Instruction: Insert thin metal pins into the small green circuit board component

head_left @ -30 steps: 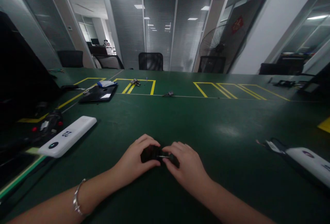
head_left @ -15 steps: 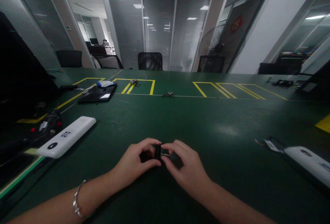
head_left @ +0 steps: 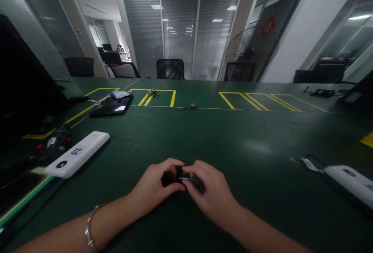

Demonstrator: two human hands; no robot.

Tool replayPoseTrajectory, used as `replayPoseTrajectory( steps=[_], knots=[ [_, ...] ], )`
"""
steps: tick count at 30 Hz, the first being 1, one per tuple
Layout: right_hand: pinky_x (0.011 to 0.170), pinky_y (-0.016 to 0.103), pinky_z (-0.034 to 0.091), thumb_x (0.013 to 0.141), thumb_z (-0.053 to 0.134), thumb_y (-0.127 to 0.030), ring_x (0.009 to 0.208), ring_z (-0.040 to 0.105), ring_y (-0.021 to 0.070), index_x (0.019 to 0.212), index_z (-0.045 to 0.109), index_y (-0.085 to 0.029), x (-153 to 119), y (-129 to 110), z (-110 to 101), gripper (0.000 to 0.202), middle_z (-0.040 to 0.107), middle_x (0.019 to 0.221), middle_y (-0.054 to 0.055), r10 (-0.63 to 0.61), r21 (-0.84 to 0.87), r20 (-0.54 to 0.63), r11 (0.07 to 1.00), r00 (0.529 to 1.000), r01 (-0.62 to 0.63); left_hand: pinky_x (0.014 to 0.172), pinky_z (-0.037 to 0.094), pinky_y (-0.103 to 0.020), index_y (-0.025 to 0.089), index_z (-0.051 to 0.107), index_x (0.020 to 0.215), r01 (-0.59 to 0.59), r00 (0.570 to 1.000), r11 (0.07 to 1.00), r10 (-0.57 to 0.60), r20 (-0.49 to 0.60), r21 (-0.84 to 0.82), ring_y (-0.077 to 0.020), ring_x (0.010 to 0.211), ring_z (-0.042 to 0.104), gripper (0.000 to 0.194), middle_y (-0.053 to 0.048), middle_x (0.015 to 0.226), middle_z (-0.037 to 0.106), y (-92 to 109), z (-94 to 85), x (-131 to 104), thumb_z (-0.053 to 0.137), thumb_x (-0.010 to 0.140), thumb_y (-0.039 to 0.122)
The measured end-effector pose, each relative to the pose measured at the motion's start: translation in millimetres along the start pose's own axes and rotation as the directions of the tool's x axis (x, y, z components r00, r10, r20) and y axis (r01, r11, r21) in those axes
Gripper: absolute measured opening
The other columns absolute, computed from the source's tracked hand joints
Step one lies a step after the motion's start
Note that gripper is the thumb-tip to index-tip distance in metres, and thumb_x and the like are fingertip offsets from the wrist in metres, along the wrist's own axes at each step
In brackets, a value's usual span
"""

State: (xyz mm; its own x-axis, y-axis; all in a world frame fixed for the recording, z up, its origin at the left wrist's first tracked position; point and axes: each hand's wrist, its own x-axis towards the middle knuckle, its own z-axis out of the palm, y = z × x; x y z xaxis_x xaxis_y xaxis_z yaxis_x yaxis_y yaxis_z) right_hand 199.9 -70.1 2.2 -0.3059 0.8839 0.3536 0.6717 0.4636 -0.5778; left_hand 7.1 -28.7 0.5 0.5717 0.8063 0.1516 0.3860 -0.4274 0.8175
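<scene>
We see both hands together at the near middle of the green table [head_left: 204,138]. Left hand [head_left: 154,185]: thumb and forefinger curve into a C, tips a little apart, with a small dark block [head_left: 179,173] spanning the gap between them, forefinger at its far end, thumb at its near end. Right hand [head_left: 214,191]: thumb and forefinger nearly meet, pinching a thin shiny piece [head_left: 184,178] just right of the block; it points leftward at it. We can't tell whether piece and block are joined; too dark there, and fingertips hide part. Other right fingers curl behind the forefinger. We note a silver bracelet [head_left: 89,229] on the left wrist. White power bank marked 22 [head_left: 78,154] lies left of the hands, second white device [head_left: 351,181] at far right, both well apart from the fingers.
</scene>
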Motion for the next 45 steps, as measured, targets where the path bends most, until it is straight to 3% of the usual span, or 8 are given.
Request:
replayPoseTrajectory(
  steps=[8, 14, 19, 24, 27, 32, 36, 45],
  knots=[
    [0.063, 0.027, 0.042, 0.085, 0.056, -0.016, 0.074, 0.056, 0.0166, 0.101, 0.064, -0.021, 1.2, 0.8, -2.1, 0.019, 0.059, 0.081, 0.002, -0.005, 0.102, -0.009, 0.995, 1.000, 0.006, 0.074, 0.048, -0.030, 0.023, 0.055, 0.116, 0.034, 0.998, 0.988, -0.026, 0.054, -0.148, -0.0176, 0.079, 0.064, 0.040, 0.002, 0.082, 0.067, 1.2, -1.3, 0.4, 0.070, 0.080, 0.021],
    [0.062, 0.025, 0.042, 0.086, 0.059, -0.017, 0.071, 0.055, 0.0141, 0.102, 0.065, -0.022, 2.3, 1.5, -1.7, 0.017, 0.057, 0.079, 0.000, 0.008, 0.154, -0.018, 0.988, 1.000, -0.005, 0.078, 0.049, -0.034, 0.021, 0.054, 0.121, 0.090, 0.993, 0.938, -0.059, 0.100, -0.335, -0.0197, 0.086, 0.065, 0.033, -0.003, 0.091, 0.069, 4.2, -3.6, 1.4, 0.057, 0.088, 0.023],
    [0.068, 0.026, 0.044, 0.084, 0.064, -0.017, 0.076, 0.057, 0.0147, 0.114, 0.062, -0.024, 1.5, 3.6, 1.0, 0.030, 0.059, 0.083, 0.000, -0.023, 0.232, -0.003, 0.972, 1.000, 0.023, 0.080, 0.050, -0.036, 0.020, 0.053, 0.123, 0.097, 0.995, 0.912, -0.075, 0.073, -0.398, -0.0212, 0.090, 0.065, 0.036, -0.006, 0.096, 0.068, 4.8, -1.8, 3.5, 0.055, 0.087, 0.022],
    [0.074, 0.028, 0.046, 0.082, 0.067, -0.020, 0.076, 0.059, 0.0149, 0.124, 0.052, -0.025, 1.4, 6.9, 2.9, 0.045, 0.060, 0.081, -0.002, 0.103, 0.345, -0.044, 0.935, 0.994, -0.082, 0.083, 0.049, -0.036, 0.019, 0.056, 0.120, 0.108, 0.994, 0.916, -0.095, 0.052, -0.385, -0.0215, 0.092, 0.064, 0.035, -0.006, 0.098, 0.068, 3.0, -2.3, 4.7, 0.055, 0.086, 0.019],
    [0.074, 0.029, 0.046, 0.085, 0.063, -0.025, 0.078, 0.060, 0.0158, 0.115, 0.054, -0.023, 1.6, 6.1, -0.2, 0.032, 0.061, 0.082, -0.001, 0.169, 0.372, -0.042, 0.918, 0.985, -0.142, 0.083, 0.049, -0.037, 0.018, 0.055, 0.121, 0.118, 0.993, 0.911, -0.105, 0.055, -0.396, -0.0215, 0.091, 0.064, 0.035, -0.006, 0.098, 0.068, 2.4, -3.0, 5.0, 0.055, 0.085, 0.018],
    [0.073, 0.029, 0.046, 0.093, 0.053, -0.029, 0.083, 0.061, 0.0171, 0.100, 0.060, -0.021, 3.3, 0.4, -7.6, 0.013, 0.064, 0.089, 0.003, 0.160, 0.356, -0.003, 0.923, 0.987, -0.149, 0.076, 0.048, -0.033, 0.018, 0.057, 0.119, 0.129, 0.992, 0.929, -0.116, 0.058, -0.348, -0.0191, 0.084, 0.062, 0.034, -0.004, 0.092, 0.067, 3.5, -3.0, 5.0, 0.055, 0.085, 0.018],
    [0.067, 0.028, 0.044, 0.095, 0.049, -0.031, 0.076, 0.058, 0.0166, 0.088, 0.064, -0.021, 4.8, 0.5, -8.5, 0.020, 0.062, 0.082, 0.002, 0.175, 0.272, 0.011, 0.947, 0.985, -0.171, 0.070, 0.047, -0.030, 0.018, 0.058, 0.114, 0.133, 0.991, 0.933, -0.122, 0.054, -0.334, -0.0162, 0.075, 0.059, 0.032, 0.000, 0.080, 0.061, 4.9, -3.2, 5.4, 0.056, 0.082, 0.017],
    [0.066, 0.027, 0.041, 0.096, 0.047, -0.027, 0.075, 0.057, 0.0160, 0.086, 0.064, -0.021, 5.1, -0.4, -8.5, 0.021, 0.061, 0.078, 0.001, 0.155, 0.231, -0.007, 0.962, 0.988, -0.149, 0.070, 0.047, -0.032, 0.016, 0.058, 0.110, 0.142, 0.990, 0.928, -0.136, 0.042, -0.344, -0.0163, 0.073, 0.059, 0.031, 0.002, 0.076, 0.056, 3.3, -5.0, 6.0, 0.057, 0.079, 0.016]
  ],
)
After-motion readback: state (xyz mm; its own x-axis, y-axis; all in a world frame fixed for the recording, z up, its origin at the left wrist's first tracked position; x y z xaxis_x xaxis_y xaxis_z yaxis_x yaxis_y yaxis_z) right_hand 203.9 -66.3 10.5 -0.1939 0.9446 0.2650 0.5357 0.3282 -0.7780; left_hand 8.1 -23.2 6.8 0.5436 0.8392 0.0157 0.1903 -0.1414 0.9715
